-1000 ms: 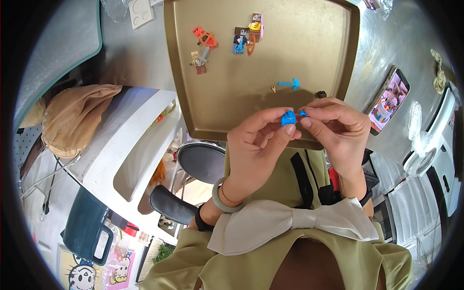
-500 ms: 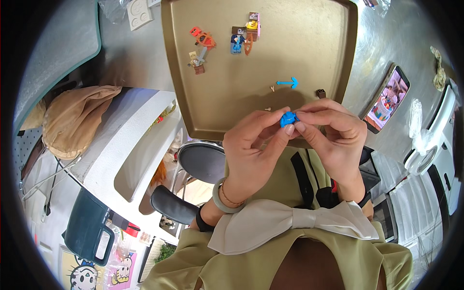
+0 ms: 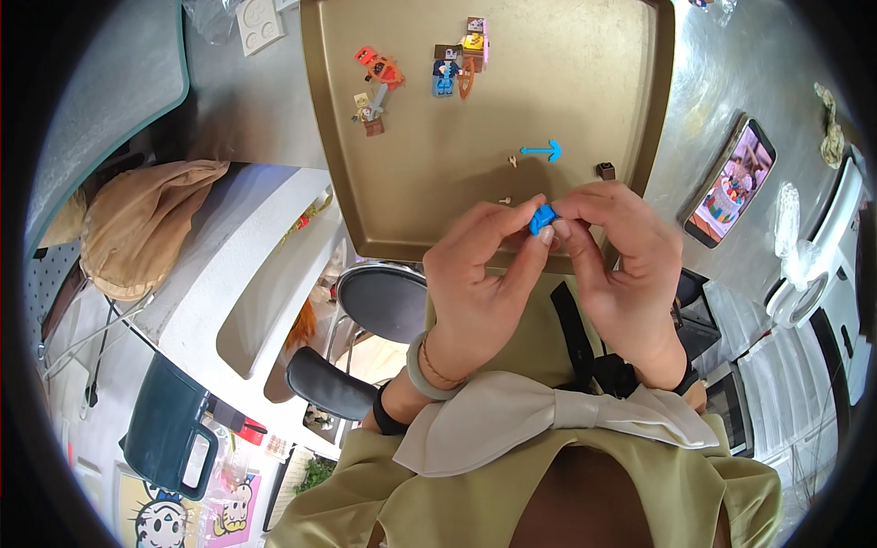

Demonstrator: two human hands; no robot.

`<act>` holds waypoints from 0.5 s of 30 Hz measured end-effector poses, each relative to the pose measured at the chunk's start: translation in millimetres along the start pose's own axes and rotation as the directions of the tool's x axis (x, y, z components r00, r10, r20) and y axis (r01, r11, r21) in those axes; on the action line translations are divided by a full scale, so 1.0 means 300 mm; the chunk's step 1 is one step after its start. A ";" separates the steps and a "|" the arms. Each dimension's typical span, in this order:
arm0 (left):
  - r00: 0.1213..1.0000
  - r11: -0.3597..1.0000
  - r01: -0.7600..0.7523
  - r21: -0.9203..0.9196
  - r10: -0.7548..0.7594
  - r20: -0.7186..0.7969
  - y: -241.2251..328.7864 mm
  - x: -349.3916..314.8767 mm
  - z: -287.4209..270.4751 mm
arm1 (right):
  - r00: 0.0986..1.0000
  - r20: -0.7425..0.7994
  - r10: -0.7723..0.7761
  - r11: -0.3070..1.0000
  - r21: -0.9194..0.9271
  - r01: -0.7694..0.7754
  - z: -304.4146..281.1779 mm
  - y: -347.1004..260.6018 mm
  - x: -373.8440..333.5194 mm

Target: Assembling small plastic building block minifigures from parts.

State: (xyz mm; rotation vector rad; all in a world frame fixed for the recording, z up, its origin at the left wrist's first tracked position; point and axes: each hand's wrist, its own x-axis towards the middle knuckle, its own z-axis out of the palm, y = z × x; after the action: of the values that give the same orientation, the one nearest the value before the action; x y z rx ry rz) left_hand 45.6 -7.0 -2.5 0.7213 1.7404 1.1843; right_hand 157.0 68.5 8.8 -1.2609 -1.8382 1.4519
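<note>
Over the near edge of the gold tray [image 3: 327, 137], my left hand [image 3: 480, 279] pinches a small blue toy figure torso [image 3: 541, 219] between thumb and forefinger. My right hand [image 3: 630, 265] is closed beside it, thumb and fingertips pressed together against the torso's right side. Whatever tiny part those fingertips may hold is hidden. Just beyond my hands lie a bright blue toy pickaxe [image 3: 542, 151] and two tiny tan pieces, one [image 3: 512, 162] near its handle and another [image 3: 505, 200] closer to me. A dark brown cube-shaped piece [image 3: 606, 171] rests to the right.
Farther back on the tray lie several toy figures: a red one [image 3: 379, 67], one with a grey sword [image 3: 370, 111], a blue one [image 3: 446, 71] and a yellow-and-brown one [image 3: 474, 44]. A lit phone [image 3: 731, 181] sits right of the tray; a white studded block [image 3: 260, 26] lies left.
My right fingertips have shifted slightly against the blue torso, and the torso is turned a little. The tray's contents appear slightly higher in view, otherwise unmoved.
</note>
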 end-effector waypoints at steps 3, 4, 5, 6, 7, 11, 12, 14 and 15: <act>1.000 0.999 -0.028 0.022 0.027 0.012 -0.008 0.001 -0.005 | 1.000 -0.005 0.004 1.000 -0.021 -0.004 0.015 0.001 -0.008; 0.999 0.998 -0.042 0.038 0.041 0.026 -0.011 0.002 -0.007 | 1.000 -0.022 -0.012 0.997 -0.077 0.010 0.019 -0.005 -0.009; 0.999 0.998 -0.042 0.037 0.041 0.028 -0.008 0.002 -0.006 | 0.999 -0.038 -0.028 0.991 -0.133 0.023 0.020 -0.008 -0.010; 1.000 1.000 0.001 0.017 -0.002 0.026 -0.002 0.003 -0.004 | 0.999 -0.039 -0.027 0.991 -0.134 0.021 0.021 -0.004 -0.012; 0.999 0.999 0.043 -0.004 -0.042 0.025 0.001 0.004 -0.002 | 0.999 -0.030 -0.016 0.995 -0.102 0.013 0.022 0.005 -0.013; 0.993 0.987 0.115 -0.116 -0.110 0.048 -0.006 -0.001 -0.020 | 0.992 0.067 0.106 0.985 0.131 -0.114 0.003 0.012 -0.014; 0.981 0.969 0.190 -0.158 -0.182 0.066 -0.002 -0.003 -0.027 | 0.992 0.068 0.105 0.985 0.129 -0.114 -0.010 0.021 -0.011; 0.964 0.944 0.263 -0.198 -0.250 0.090 -0.002 0.001 -0.052 | 0.998 -0.054 0.031 0.992 -0.121 -0.037 -0.050 0.048 0.003; 0.970 0.959 0.242 -0.149 -0.232 0.079 -0.011 0.007 -0.070 | 0.998 -0.055 0.031 0.992 -0.123 -0.037 -0.069 0.061 0.016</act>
State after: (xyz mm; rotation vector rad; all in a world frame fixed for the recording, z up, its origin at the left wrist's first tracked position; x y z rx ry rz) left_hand 25.9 -15.1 -3.1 0.4359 1.6111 1.1076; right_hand 178.0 83.1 -2.3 -1.3827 -1.9054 1.3267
